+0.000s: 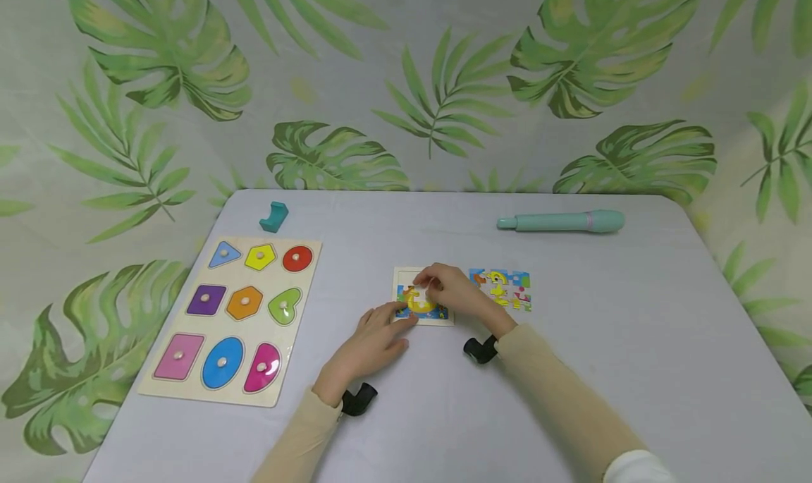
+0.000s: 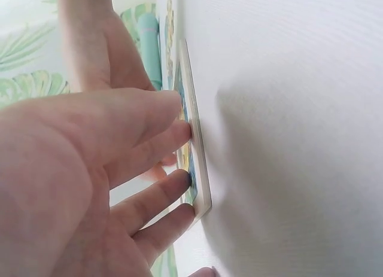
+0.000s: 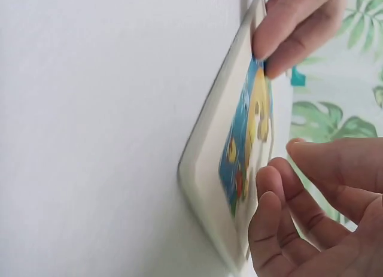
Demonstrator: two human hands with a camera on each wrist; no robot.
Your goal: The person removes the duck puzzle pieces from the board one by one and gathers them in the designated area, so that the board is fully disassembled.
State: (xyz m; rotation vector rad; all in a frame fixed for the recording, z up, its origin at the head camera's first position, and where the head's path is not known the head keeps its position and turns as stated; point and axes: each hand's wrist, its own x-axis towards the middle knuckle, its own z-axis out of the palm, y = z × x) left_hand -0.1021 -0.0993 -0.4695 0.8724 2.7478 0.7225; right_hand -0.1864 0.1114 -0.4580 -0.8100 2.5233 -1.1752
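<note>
A small jigsaw tray [image 1: 436, 321] with a pale border lies mid-table, partly filled with blue and yellow picture pieces [image 3: 230, 151]. Fingertips of my left hand [image 1: 370, 342] rest on its left and near edge, the fingers fairly straight. Above the tray's upper right part is my right hand [image 1: 458, 292], its fingers loosely bent. In the right wrist view a small gap separates thumb [image 3: 297, 146] and fingers, and no piece shows between them. The right hand hides part of the tray in the head view. Just right of the tray lie several loose puzzle pieces [image 1: 499, 289].
On the left lies a wooden shape board [image 1: 236, 314] with knobbed, coloured shapes. Behind it sits a teal, notched block [image 1: 274, 217]. A mint-green microphone-shaped object [image 1: 561, 221] lies at the back right. Leaf-patterned cloth [image 1: 438, 95] hangs behind the white table [image 1: 634, 349].
</note>
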